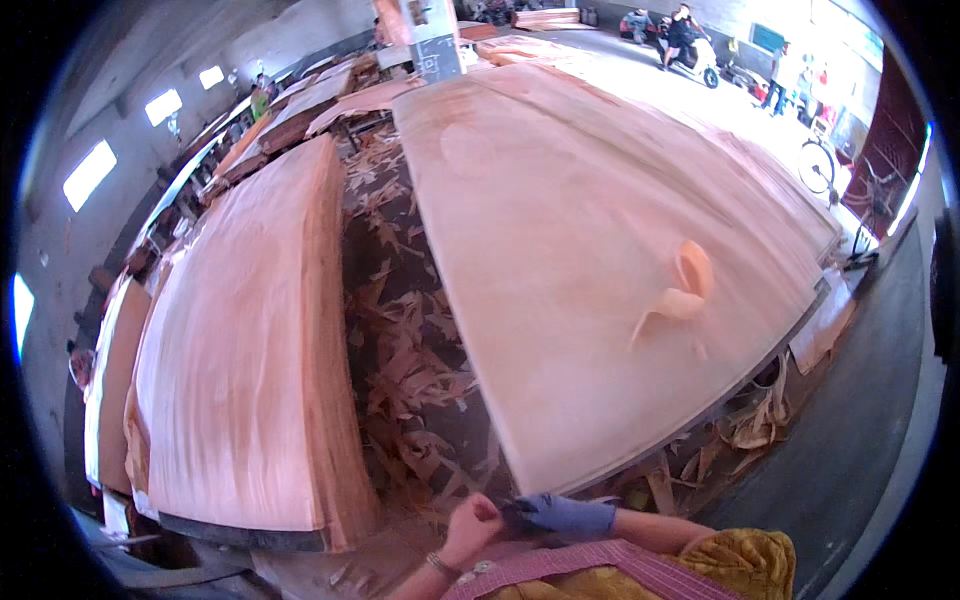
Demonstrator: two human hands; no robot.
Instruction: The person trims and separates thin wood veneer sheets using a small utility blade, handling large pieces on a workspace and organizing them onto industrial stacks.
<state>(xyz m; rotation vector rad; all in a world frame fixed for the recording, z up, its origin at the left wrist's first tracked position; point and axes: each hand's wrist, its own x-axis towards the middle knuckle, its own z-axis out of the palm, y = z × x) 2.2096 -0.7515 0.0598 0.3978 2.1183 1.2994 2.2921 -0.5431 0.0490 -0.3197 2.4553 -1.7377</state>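
At the lower middle my hands meet close together in front of my body. My left hand (472,526), bare with a bracelet at the wrist, has its fingers curled in; what they hold, if anything, is too small to make out. My right hand (570,514) wears a blue-grey glove, and its fingers point toward the left hand. A dark patch lies between the two hands; I cannot tell whether it is the glove's fingertips or a separate thing. Just beyond them is the near corner of a large pale veneer sheet (560,300), with a curled veneer strip (682,300) on top.
A thick stack of veneer sheets (235,350) stands at the left. Torn veneer scraps (405,385) litter the floor between the stacks. More stacks line the left wall. Far right are a person on a white scooter (692,52), other people and a bicycle (818,165).
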